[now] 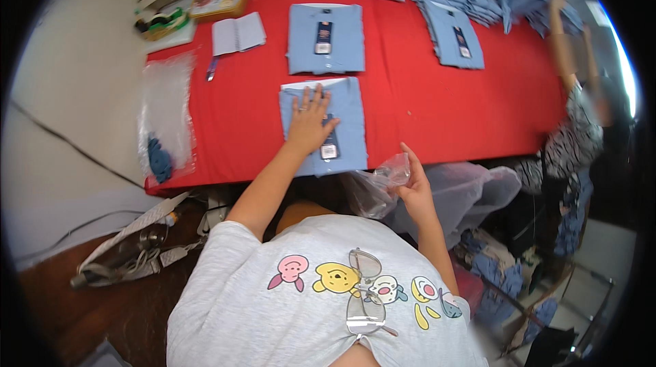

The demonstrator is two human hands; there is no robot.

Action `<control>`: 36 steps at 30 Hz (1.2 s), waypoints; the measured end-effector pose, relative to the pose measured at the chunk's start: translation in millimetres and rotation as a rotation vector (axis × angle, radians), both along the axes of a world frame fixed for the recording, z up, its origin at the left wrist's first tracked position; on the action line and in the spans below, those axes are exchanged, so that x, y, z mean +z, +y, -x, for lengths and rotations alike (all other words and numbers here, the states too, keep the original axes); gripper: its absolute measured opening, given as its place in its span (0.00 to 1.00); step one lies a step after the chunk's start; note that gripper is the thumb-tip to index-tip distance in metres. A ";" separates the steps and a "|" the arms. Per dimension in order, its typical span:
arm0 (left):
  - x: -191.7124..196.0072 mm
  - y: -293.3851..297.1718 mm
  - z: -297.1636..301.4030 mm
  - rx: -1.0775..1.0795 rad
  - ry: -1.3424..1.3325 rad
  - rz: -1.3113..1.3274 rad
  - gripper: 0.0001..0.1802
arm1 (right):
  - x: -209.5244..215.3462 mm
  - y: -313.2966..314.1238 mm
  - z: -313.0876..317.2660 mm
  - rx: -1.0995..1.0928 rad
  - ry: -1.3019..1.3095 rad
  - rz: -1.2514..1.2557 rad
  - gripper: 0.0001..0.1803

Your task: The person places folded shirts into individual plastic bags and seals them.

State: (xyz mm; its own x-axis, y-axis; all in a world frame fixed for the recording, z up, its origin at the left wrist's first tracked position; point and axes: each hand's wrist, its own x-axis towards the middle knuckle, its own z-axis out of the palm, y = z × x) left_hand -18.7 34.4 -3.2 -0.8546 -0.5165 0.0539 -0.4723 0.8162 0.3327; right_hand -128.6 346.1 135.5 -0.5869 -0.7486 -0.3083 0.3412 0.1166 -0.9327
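Red tablecloth; folded shirt under left hand, near right hand

Dark rectangular tags with white labels are located on several folded blue garments; their print is too small to be read.

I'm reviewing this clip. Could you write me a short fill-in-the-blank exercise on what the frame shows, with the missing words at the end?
1. Resting on a folded garment is the ____ hand, while the other hand holds clear plastic.
2. The colour of the tablecloth is ____.
3. The notebook lies ____, its pages showing.
4. Of the notebook and the pen, the one closer to the person is the ____.

Missing words: left; red; open; pen.
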 end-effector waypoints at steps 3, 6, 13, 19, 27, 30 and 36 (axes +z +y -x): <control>23.0 1.7 7.6 0.019 -0.123 -0.082 0.51 | 9.1 23.2 8.3 0.047 -0.033 0.024 0.48; 70.8 26.1 14.1 0.000 0.071 -0.295 0.54 | 21.6 26.7 14.1 0.038 0.015 0.068 0.47; 183.2 101.6 -9.2 -0.420 -0.006 -0.964 0.32 | 52.8 15.8 44.5 -0.373 0.046 0.206 0.25; 159.3 106.8 -27.4 -0.003 0.402 -1.439 0.14 | 44.9 47.4 88.7 -0.577 0.316 0.203 0.14; 196.5 151.4 -25.0 0.117 0.524 -1.711 0.18 | 89.2 78.1 47.1 -0.556 1.035 0.022 0.13; 195.5 171.2 -11.1 0.129 0.579 -1.666 0.18 | 100.5 68.7 2.9 -0.183 0.834 0.075 0.15; 237.3 186.1 -5.3 -0.013 0.515 -1.846 0.15 | 103.2 59.5 24.7 0.165 0.797 0.230 0.47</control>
